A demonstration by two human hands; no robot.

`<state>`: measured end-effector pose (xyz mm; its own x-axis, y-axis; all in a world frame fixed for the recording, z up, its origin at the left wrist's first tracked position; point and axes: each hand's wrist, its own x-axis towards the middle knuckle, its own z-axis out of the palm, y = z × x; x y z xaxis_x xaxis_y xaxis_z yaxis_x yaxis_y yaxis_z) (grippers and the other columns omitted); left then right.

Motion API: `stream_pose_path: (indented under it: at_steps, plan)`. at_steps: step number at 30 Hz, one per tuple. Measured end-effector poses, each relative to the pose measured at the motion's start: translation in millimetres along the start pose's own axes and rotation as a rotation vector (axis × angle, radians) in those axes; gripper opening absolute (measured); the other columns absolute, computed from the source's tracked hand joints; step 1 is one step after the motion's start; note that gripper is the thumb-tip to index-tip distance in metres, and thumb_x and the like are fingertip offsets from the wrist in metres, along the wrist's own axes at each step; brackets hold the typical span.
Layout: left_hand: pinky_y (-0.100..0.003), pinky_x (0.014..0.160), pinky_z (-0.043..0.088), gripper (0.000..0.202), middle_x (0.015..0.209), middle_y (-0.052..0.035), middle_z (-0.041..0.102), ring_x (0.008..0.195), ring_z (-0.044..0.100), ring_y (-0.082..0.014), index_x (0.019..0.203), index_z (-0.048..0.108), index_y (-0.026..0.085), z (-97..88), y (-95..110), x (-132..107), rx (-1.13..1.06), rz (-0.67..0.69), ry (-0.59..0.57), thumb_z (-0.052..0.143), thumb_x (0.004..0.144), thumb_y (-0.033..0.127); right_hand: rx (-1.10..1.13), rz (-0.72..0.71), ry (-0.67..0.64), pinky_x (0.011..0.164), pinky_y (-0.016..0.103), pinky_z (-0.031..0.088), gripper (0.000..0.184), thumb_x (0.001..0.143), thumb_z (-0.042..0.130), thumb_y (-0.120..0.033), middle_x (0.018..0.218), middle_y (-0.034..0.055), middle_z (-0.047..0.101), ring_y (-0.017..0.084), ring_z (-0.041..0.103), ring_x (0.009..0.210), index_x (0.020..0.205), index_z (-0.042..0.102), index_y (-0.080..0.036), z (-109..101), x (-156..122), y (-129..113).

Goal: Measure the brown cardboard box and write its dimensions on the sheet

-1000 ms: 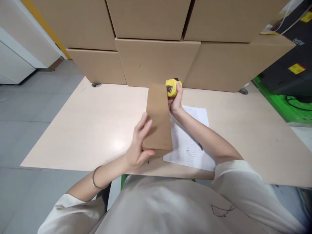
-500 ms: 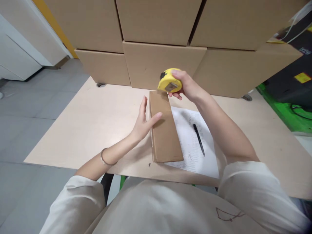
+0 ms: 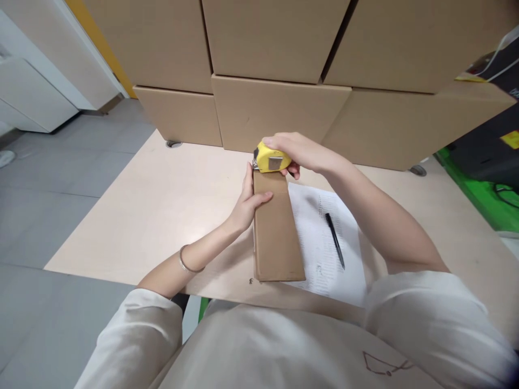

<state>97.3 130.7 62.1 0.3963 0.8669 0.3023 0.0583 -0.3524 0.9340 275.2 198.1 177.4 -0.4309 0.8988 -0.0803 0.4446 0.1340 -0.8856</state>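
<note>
A long, slim box [image 3: 279, 237] of smooth brown cardboard lies on the pale, wood-look bench [image 3: 174, 216], partly over a printed white sheet [image 3: 316, 281] that bears a slender black pen [image 3: 334, 240]. The right hand [image 3: 295, 152], reaching in palm down with its forearm slanting across, grips a rounded yellow tape measure [image 3: 271, 161] at the box's far end. The left hand [image 3: 246, 204] holds the box's left edge, thumb on top, fingers stretched forward along the side.

Open room over the table [image 3: 121, 216] at left, stacked cartons [image 3: 279, 108] blocking the far side, narrow box [image 3: 278, 237] near the middle
</note>
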Motion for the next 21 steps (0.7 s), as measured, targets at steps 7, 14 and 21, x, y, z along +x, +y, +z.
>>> stream_pose_path:
  at_steps: [7, 14, 21]
  plan:
    - [-0.057, 0.126, 0.041, 0.088, 0.183, 0.0019, 0.023, 0.159, 0.041, -0.0328, 0.175, 0.002, 0.039, -6.0, -1, -5, -0.067, -0.121, 0.009, 0.046, 0.099, 0.039, 0.06, 0.075, 0.081, 0.037, 0.027, 0.04, 0.05, 0.093, 0.057, -0.071, 0.057, 0.0016, 0.059, 0.015, 0.05, 0.043, 0.085, 0.066, -0.023, -35, -25, 40]
    - [-0.057, 0.132, 0.027, 0.095, 0.183, 0.0025, 0.022, 0.161, 0.035, -0.0343, 0.175, 0.004, 0.038, -2.7, 5, -4, -0.189, -0.112, 0.026, 0.054, 0.095, 0.039, 0.163, 0.031, 0.123, 0.033, 0.024, 0.038, 0.048, 0.09, 0.058, -0.069, 0.054, 0.0005, 0.056, 0.014, 0.048, 0.04, 0.083, 0.064, -0.022, -24, -21, 46]
    - [-0.058, 0.132, 0.029, 0.109, 0.184, 0.006, 0.02, 0.16, 0.037, -0.0397, 0.175, 0.004, 0.041, -0.7, 14, -5, -0.402, -0.218, 0.109, 0.067, 0.086, 0.039, 0.219, -0.011, 0.099, 0.032, 0.025, 0.04, 0.053, 0.089, 0.057, -0.073, 0.05, 0.0001, 0.055, 0.014, 0.047, 0.038, 0.083, 0.063, -0.021, -22, -17, 51]
